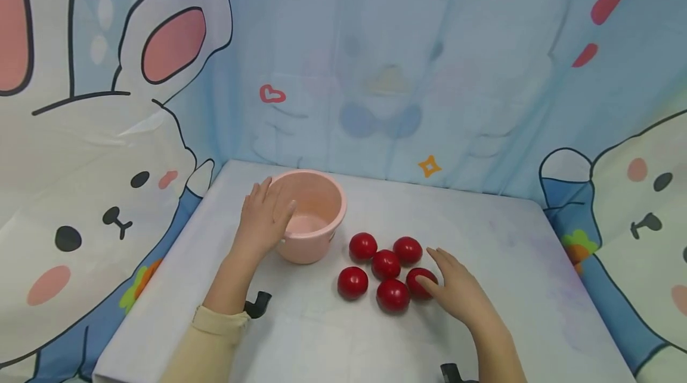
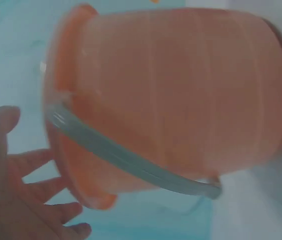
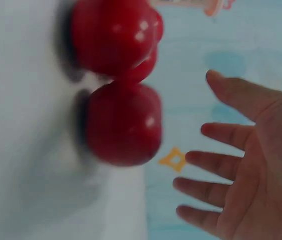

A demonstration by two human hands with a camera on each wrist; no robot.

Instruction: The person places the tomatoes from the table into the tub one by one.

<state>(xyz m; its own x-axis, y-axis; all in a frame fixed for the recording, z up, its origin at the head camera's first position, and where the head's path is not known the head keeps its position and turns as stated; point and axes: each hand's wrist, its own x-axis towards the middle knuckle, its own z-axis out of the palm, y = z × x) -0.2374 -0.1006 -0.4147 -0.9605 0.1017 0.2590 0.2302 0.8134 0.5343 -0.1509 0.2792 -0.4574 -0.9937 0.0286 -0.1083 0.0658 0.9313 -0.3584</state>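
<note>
Left of centre in the head view, pink bucket (image 1: 306, 250) upright on white table (image 1: 322, 341); grey handle (image 2: 131, 164) hangs down its side in the left wrist view. Left hand (image 1: 264, 216) open, fingers spread at the rim; contact cannot be told. Lower centre to right: six red balls (image 1: 386, 265), loosely clustered. Right hand (image 1: 456, 287) open, grasping nothing, just beside the rightmost ball.
</note>
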